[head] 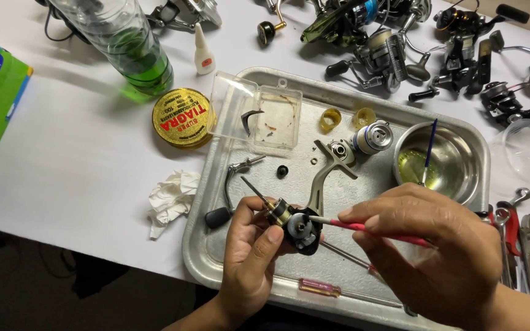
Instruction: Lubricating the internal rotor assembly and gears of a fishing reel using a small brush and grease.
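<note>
Fingers of the left hand pinch the reel body, a black and gold gear housing with a thin shaft. It sits over the tray, shaft slanting up-left. The right hand grips a pink brush, tip touching the housing.

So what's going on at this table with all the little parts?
A person is working on a fishing reel body over a metal tray. The left hand holds the reel body, while the right hand touches the tip of a pink-handled brush to it. On the tray lie a steel bowl with a blue brush in it, a spool, a clear plastic box and a screwdriver. More reels sit beyond the tray.
</note>
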